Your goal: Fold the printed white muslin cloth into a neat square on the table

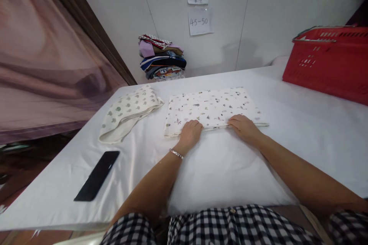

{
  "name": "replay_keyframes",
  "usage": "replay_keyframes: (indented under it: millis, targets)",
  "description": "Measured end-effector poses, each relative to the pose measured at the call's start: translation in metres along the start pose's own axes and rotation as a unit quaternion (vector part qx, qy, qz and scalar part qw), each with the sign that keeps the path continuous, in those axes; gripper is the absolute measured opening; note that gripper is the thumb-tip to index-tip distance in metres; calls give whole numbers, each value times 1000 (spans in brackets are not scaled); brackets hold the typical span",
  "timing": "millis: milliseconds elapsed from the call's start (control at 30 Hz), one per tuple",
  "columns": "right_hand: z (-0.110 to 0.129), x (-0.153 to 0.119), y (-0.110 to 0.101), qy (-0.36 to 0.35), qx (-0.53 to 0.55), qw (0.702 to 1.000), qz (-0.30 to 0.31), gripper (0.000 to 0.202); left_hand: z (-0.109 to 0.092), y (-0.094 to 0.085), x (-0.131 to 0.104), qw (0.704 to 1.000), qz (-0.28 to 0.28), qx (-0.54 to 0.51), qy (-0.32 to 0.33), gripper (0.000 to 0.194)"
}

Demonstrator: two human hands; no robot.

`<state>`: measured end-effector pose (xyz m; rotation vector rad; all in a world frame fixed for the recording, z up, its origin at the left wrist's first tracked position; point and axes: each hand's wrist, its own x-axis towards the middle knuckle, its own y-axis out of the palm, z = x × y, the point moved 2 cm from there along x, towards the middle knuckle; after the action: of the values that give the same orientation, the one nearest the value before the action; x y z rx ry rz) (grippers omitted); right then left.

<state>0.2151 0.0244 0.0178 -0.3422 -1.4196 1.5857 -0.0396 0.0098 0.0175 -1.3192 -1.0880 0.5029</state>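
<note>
A white cloth [212, 108] with small printed figures lies folded in a flat rectangle on the white-covered table [230, 176]. My left hand [191, 133] is closed on its near edge, left of the middle, fingers curled over the fabric. Farther right along that same edge, my right hand [243, 127] also grips the cloth with its fingers together. Several layers show along the near edge. To the left rests another white cloth [130, 109] with grey-green prints, loosely folded and touched by neither hand.
A black phone [97, 176] lies at the table's left front. Beyond the back edge stands a stack of folded fabrics [162, 61]. The red basket [330, 65] is at the back right. Paper signs [200, 21] hang on the wall, and a pink curtain [51, 53] hangs at left.
</note>
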Motion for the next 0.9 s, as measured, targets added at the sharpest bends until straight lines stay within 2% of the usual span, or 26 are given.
replay_keyframes:
  millis: [300, 467, 667, 900]
  targets:
    - [-2, -2, 2, -14, -3, 1000, 9, 34, 2, 0, -1, 1000, 21, -9, 10, 24]
    - [-5, -5, -1, -31, 13, 999, 20, 30, 3, -1, -6, 999, 8, -27, 27, 17]
    - [-16, -6, -4, -46, -1, 999, 15, 29, 4, 0, -7, 1000, 9, -23, 11, 13]
    - [-19, -5, -5, -41, 1, 999, 8, 31, 3, -1, -6, 1000, 1, -11, 16, 16]
